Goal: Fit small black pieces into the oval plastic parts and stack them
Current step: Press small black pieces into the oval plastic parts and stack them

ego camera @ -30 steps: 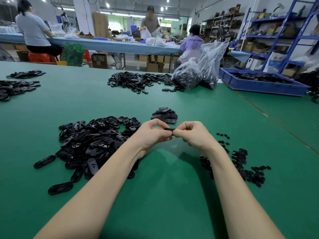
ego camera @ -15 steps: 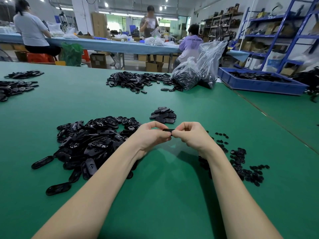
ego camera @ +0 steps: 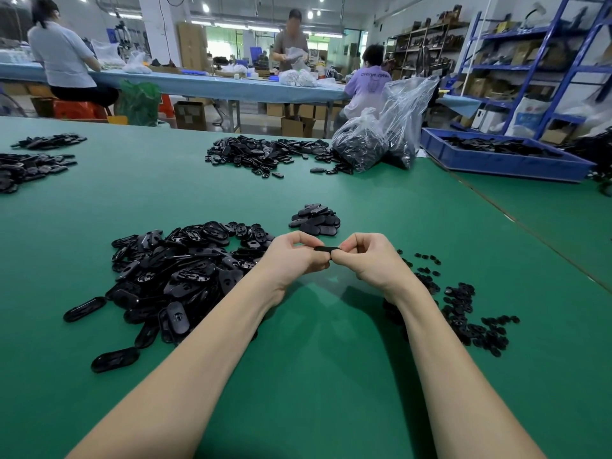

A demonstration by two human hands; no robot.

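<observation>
My left hand (ego camera: 293, 258) and my right hand (ego camera: 372, 260) meet above the green table, both pinching one black oval plastic part (ego camera: 326, 249) held edge-on between the fingertips. Whether a small piece sits inside it is hidden by my fingers. A large heap of black oval parts (ego camera: 178, 273) lies left of my left arm. Small black pieces (ego camera: 463, 309) are scattered right of my right wrist. A low stack of oval parts (ego camera: 316, 220) sits just beyond my hands.
Farther back on the green table (ego camera: 314, 376) lie another spread of black parts (ego camera: 261, 154), two clear bags of parts (ego camera: 381, 134) and a blue tray (ego camera: 503, 157). More piles (ego camera: 29, 164) sit at the far left. People work at a table behind.
Both hands have stayed together on the oval part, with only slight finger movement. The view has shifted a little.
</observation>
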